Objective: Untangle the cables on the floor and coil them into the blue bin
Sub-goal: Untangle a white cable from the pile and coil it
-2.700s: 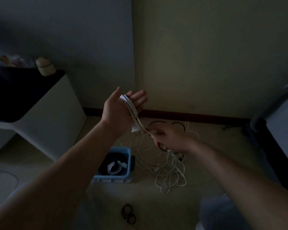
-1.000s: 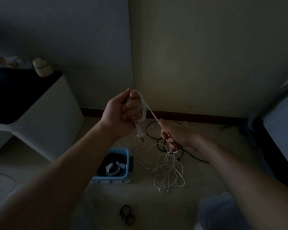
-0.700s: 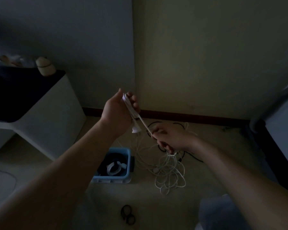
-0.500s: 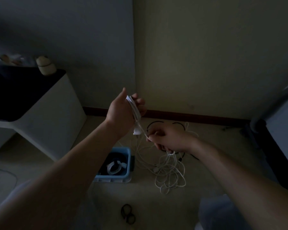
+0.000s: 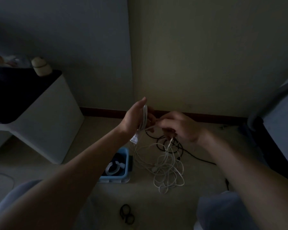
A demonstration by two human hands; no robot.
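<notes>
My left hand (image 5: pixel 135 117) is raised with its fingers straight, and a white cable (image 5: pixel 145 119) is wound in loops round its palm. The cable's plug (image 5: pixel 134 139) hangs below the wrist. My right hand (image 5: pixel 179 127) is close beside it, fingers curled, pinching the same white cable, which runs down to a loose white tangle (image 5: pixel 168 170) on the floor. A black cable (image 5: pixel 175 147) lies under that tangle. The blue bin (image 5: pixel 127 161) stands on the floor under my left forearm and holds a coiled white cable (image 5: pixel 113 168).
A white cabinet (image 5: pixel 45 123) with a dark top stands at the left. Dark furniture (image 5: pixel 276 146) fills the right edge. A small black looped cable (image 5: pixel 127 214) lies on the floor between my knees. The wall corner is straight ahead.
My left fingers went from curled to straight with the coil still round the palm. My right hand rose and moved in next to the left hand, bringing more white cable up.
</notes>
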